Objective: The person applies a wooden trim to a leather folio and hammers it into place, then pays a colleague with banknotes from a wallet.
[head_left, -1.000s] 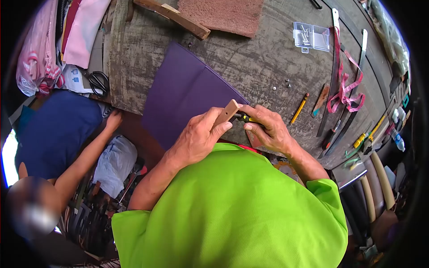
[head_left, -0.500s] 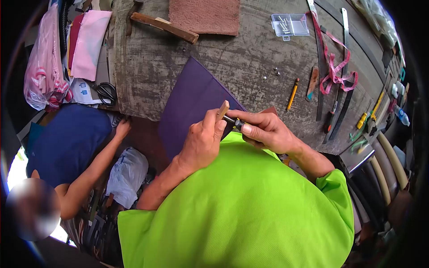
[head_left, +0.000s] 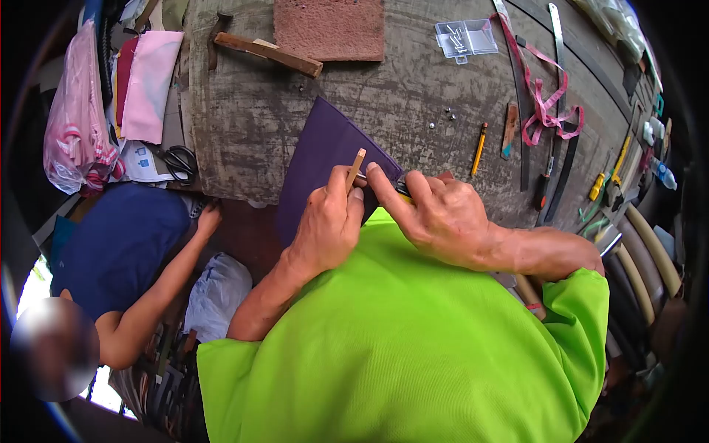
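In front of my green shirt, my left hand (head_left: pixel 325 227) is closed on a small wooden stick (head_left: pixel 355 168) that points up between thumb and fingers. Just right of it, my right hand (head_left: pixel 443 214) is wrapped round a black and yellow tool (head_left: pixel 402 190), most of it hidden by the palm. Its index finger reaches toward the tool's metal shaft, beside the stick. Beneath and behind both hands lies a purple sheet (head_left: pixel 325 148), angled over the edge of the worn table (head_left: pixel 251 133).
A co-worker in blue (head_left: pixel 122 240) is at the left, an arm toward the table. On the table are a hammer (head_left: pixel 269 53), brown slab (head_left: pixel 329 29), clear box (head_left: pixel 467 40), pencil (head_left: pixel 480 149), pink tape (head_left: pixel 546 118) and scissors (head_left: pixel 179 162).
My right hand has turned palm down over the tool, its index finger now stretched forward and its elbow further out. The view has shifted slightly.
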Demonstrator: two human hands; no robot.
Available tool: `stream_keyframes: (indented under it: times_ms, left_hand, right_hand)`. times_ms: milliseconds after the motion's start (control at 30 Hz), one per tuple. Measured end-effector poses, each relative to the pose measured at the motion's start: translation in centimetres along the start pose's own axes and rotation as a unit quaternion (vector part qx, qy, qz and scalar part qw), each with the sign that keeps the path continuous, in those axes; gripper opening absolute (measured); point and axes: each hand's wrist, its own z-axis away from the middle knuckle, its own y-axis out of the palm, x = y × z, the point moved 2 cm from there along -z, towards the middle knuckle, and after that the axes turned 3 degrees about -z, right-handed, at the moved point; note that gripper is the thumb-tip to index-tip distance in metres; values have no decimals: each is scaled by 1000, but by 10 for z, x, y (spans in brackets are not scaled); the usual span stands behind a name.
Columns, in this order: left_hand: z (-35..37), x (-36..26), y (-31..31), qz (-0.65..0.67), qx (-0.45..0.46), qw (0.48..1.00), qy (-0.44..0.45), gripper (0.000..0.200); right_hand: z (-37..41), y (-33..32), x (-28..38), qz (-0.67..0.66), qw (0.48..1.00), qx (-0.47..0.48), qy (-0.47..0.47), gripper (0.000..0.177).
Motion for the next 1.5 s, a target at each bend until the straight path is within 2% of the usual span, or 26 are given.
stream_keyframes:
  times_ms: [33,133,233,267,300,333,367,400,467,600,633,667,700,733,867,967,1000,1100,1133,1233,1267,1300,1367,1433,1467,1500]
  left_hand:
    - [-1,-1,-1,2,2,1000,-7,14]
    - [-2,-4,-1,-17,8,1000,-23,13]
    - [1,-6,0,-37,-1,999,-25,13]
    - [2,-7,2,-41,-4,999,-26,13]
    - [1,-7,2,-43,-10,999,-20,13]
    - [2,-7,3,-45,-15,999,-17,12]
    - [3,-8,3,-47,-20,999,-14,12]
    - [4,-8,4,-45,-29,999,-3,12]
    - [5,-8,5,-41,-49,998,19,10]
    - [5,-10,3,-41,-15,999,-8,11]
    - [4,-11,2,-44,-8,999,-10,11]
    - [5,-12,2,-47,-2,999,-15,12]
    - [6,-13,2,-40,-8,999,-8,13]
    - [5,-13,0,-34,-16,999,2,13]
    - [2,-13,-7,-30,3,999,-15,14]
    - [2,-6,-6,-8,-32,999,24,13]
    - [2,-7,-8,-5,-23,1000,14,13]
    - [6,-13,-12,0,-7,1000,-5,12]
    - [6,-13,-12,-1,-7,1000,1,12]
    - [8,-19,-12,0,-1,999,-32,12]
    - [9,-22,-12,0,1,999,-51,12]
    - [11,-20,-9,-16,-14,999,-26,12]
    - [15,-14,-2,-50,-43,998,22,12]
    - [22,-28,-3,-70,-31,997,19,12]
    - [25,-32,-1,-80,-31,996,25,12]
    - [25,-34,-1,-90,-38,995,31,11]
  right_hand:
    - [0,0,2,38,999,4,0,76]
    - [-7,-11,2,11,1000,28,-4,64]
    - [-13,-12,-6,-191,979,31,65,50]
    - [-15,-11,-9,-325,933,66,140,48]
    - [-17,-11,-13,-450,862,98,210,46]
    - [-17,-11,-13,-565,766,130,277,44]
    - [-17,-12,-11,-664,649,158,335,42]
    - [-14,-16,-10,-764,496,166,377,42]
    - [-14,-19,-9,-750,517,163,378,44]
    - [-13,-21,-5,-722,554,164,380,47]
    - [-12,-21,-5,-548,774,123,293,50]
    - [-8,-17,2,-326,925,75,181,53]
    - [-3,-18,11,-74,996,20,54,57]
    - [-3,-22,16,0,999,22,30,65]
    - [-7,-20,17,155,987,11,-27,70]
    - [-14,-25,5,49,999,6,-22,62]
    - [-18,-29,2,-51,999,12,11,50]
    - [-24,-28,-5,-284,956,6,68,40]
    - [-26,-34,-6,-328,936,57,116,36]
    - [-29,-50,-3,-391,891,104,204,35]
    - [-27,-50,-2,-401,886,110,205,36]
    - [-26,-49,-1,-409,882,117,204,38]
    - [-22,-50,1,-474,841,126,230,39]
    - [-6,-53,9,-582,749,131,290,40]
    - [7,-55,17,-497,818,95,272,42]
    - [12,-37,19,-366,917,8,157,48]
